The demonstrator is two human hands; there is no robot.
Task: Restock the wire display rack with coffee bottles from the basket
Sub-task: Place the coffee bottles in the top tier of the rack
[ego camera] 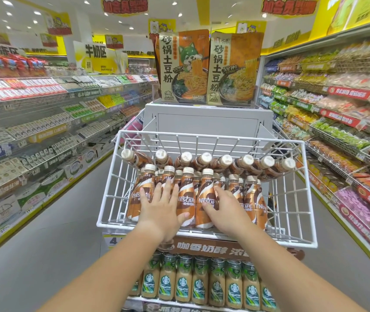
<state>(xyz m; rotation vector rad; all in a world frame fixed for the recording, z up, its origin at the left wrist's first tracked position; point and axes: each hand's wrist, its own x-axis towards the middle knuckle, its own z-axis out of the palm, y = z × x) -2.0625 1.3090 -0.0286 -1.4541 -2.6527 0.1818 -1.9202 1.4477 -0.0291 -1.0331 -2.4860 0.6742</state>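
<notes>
A white wire display rack (206, 134) stands in front of me, filled with brown Nescafe coffee bottles (187, 194) standing upright in its front rows. Behind them a row of bottles (204, 159) lies tilted with the caps toward me. My left hand (160, 208) lies flat with spread fingers against the front bottles on the left. My right hand (221, 209) presses the same way on the front bottles at the centre right. Neither hand grips a bottle. No basket is in view.
Below the rack a lower tier holds several Starbucks bottles (198, 282) under a brown sign (213, 246). Two noodle packs (184, 66) stand on the grey top unit (208, 113). Stocked shelves (33, 113) line the left aisle, and more shelves (341, 122) line the right.
</notes>
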